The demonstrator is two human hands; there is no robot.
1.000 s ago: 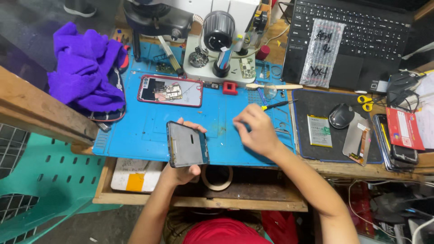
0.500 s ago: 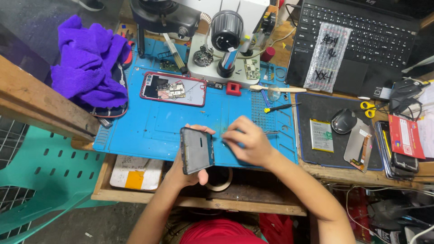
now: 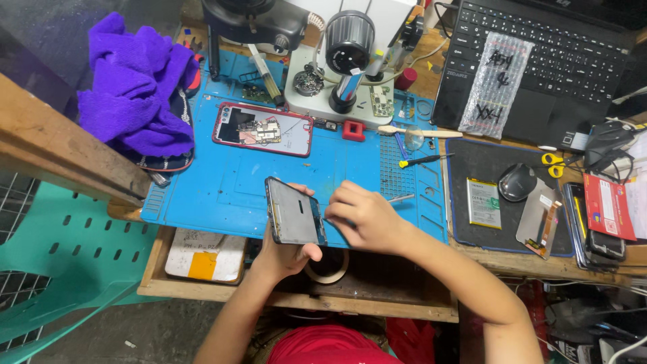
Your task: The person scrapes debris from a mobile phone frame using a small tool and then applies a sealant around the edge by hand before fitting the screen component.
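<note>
Over the near edge of the blue repair mat (image 3: 222, 185), the left hand (image 3: 286, 253) wraps its grip around a dark phone screen (image 3: 295, 211), tilted. Just right of it, the right hand (image 3: 360, 217) pinches thin metal tweezers (image 3: 399, 198) against the screen's edge. Beyond both grips lies an opened red phone (image 3: 263, 129).

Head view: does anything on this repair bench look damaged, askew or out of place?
A red-framed phone lies opened on the blue mat, back off, circuit board exposed. A loose battery and a flex-cable part sit on the dark mat. A clear bag covers the laptop keyboard.
</note>
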